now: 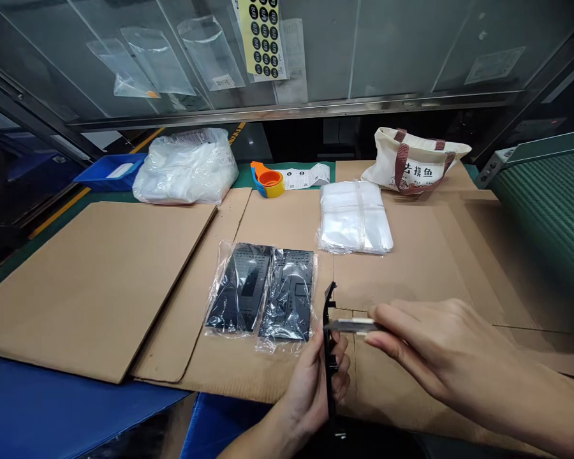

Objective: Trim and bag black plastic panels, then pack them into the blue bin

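Near the table's front edge, my left hand [310,389] is closed around a thin black plastic panel [329,357], held upright and seen edge-on, with small clips along its side. My right hand [425,341] pinches a utility knife [351,326]. Its blade points left and meets the panel's upper edge, though I cannot tell whether it touches. My fingers hide most of the knife's handle. Beyond my left hand lie two bagged black plastic panels, the left one [242,287] and the right one [289,296], side by side in clear plastic.
Cardboard sheets [90,274] cover the table. Behind stand a stack of clear bags [356,217], a cloth tote [411,166], orange and yellow tape rolls [269,183], a plastic-wrapped bundle [186,167] and a blue tray [108,182]. A green conveyor [555,197] runs at right.
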The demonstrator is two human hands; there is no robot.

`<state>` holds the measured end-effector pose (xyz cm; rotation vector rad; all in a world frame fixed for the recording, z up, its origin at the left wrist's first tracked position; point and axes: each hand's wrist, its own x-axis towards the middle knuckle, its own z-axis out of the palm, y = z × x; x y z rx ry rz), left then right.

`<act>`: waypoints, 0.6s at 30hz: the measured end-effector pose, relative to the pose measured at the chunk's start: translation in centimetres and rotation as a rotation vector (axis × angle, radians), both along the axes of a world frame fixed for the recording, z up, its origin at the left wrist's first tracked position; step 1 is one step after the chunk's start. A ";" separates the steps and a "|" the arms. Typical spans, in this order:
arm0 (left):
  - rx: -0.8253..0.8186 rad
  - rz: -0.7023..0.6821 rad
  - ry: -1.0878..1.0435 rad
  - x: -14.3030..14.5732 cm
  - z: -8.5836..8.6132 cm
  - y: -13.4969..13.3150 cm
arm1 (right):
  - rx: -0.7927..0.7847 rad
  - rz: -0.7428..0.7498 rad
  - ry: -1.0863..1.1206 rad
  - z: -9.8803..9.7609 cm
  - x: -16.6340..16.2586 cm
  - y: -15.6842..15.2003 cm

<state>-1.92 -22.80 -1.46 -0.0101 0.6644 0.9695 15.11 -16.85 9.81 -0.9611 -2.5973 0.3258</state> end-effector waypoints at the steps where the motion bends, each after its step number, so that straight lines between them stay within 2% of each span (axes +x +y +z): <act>1: -0.018 0.003 0.003 0.0 0.0 0.0 | -0.081 0.030 0.026 0.0 0.1 -0.1; 3: -0.037 0.034 -0.001 -0.2 0.1 0.3 | -0.255 0.042 0.100 -0.4 0.4 -0.1; 5: -0.040 0.141 -0.015 -0.7 0.7 0.8 | -0.349 -0.047 0.193 -1.6 1.2 0.0; 7: -0.078 0.315 0.006 -1.6 1.8 1.5 | -0.323 -0.229 0.258 -3.8 2.6 0.1; 10: -0.215 0.544 0.163 -3.0 3.4 2.3 | -0.197 -0.548 0.232 -8.5 5.2 -0.5; 12: -0.284 0.574 0.253 -3.5 4.1 2.5 | -0.152 -0.700 0.176 -11.5 7.1 -1.4; 14: -0.302 0.537 0.268 -3.4 4.3 2.6 | -0.121 -0.806 0.111 -13.9 8.4 -2.6; 18: -0.245 0.501 0.250 -1.9 4.1 2.3 | -0.024 -0.895 -0.023 -16.2 9.5 -4.7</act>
